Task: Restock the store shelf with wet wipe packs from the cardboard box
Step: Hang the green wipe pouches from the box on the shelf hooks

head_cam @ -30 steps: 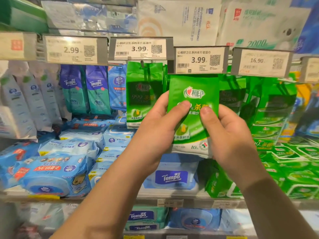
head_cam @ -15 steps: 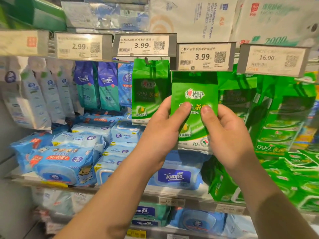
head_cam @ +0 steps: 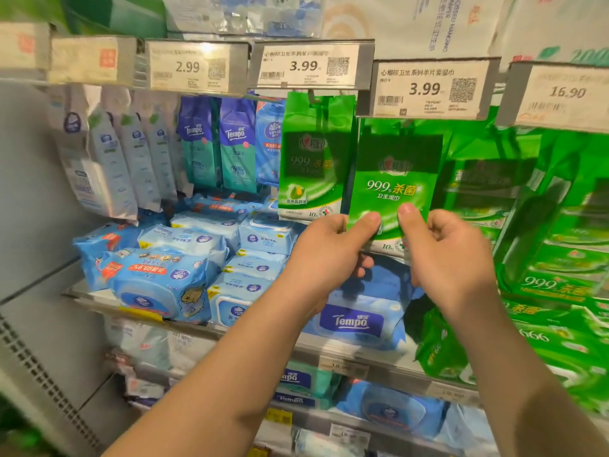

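**Two thumbs on one pack, hook unseen**

The green pack [head_cam: 393, 189] is held up under the 3.99 tag [head_cam: 428, 89], just right of a hung pack [head_cam: 314, 156]. It could miss its peg (hidden behind the tag) and drop onto the Tempo pack [head_cam: 356, 321] below. Its bottom edge is pinched by the left hand [head_cam: 329, 255] and right hand [head_cam: 445, 255], side by side, thumbs forward, forearms raised.

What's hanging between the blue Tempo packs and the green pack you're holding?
In the head view, a Vinda blue pack, then another green pack on its own hook, beside the held green pack and Tempo packs.
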Tool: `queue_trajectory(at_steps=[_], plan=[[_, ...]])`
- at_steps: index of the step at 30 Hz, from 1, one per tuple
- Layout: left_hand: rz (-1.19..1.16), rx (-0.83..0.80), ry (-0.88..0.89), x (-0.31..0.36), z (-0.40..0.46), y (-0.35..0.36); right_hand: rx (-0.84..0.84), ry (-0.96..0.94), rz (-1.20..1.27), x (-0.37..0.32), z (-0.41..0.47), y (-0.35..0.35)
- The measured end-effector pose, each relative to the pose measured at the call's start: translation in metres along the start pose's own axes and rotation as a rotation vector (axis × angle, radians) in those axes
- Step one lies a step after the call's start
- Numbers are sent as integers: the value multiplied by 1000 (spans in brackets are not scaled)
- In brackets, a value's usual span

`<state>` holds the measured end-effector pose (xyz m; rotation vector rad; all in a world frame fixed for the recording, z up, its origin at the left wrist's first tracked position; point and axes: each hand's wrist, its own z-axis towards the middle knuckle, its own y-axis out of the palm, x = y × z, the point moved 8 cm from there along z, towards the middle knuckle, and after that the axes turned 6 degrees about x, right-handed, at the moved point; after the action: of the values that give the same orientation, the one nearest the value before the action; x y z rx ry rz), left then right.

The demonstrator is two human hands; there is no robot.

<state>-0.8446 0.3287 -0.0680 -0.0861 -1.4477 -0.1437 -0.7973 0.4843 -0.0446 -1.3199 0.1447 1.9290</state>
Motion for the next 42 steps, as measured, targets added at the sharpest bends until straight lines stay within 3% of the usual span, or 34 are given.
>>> queue_trajectory(at_steps=[5,9,14,21,25,30,36,42], plan=[[67,26,-101,-32,-40,-50,161,154,120,33,-41,5],[171,133,-70,-54,-86,-125,168,42,98,4,-93,35],[550,261,34,-62,-155,-241,-202,-164,-81,-56,-178,140],[885,554,-72,-73,-315,-448,-744,-399,-208,-164,-363,288],[821,731,-287,-98,-419,-559,-974,-472,-190,-210,-475,353],[627,936,-447,-127,-524,-646,-1249,-516,-207,-239,-586,416],[533,1058,-581,-161,-578,-703,-1370,-408,-256,-213,-652,502],[464,1081,-713,-210,-584,-738,-1270,118,-295,-115,-677,588]])
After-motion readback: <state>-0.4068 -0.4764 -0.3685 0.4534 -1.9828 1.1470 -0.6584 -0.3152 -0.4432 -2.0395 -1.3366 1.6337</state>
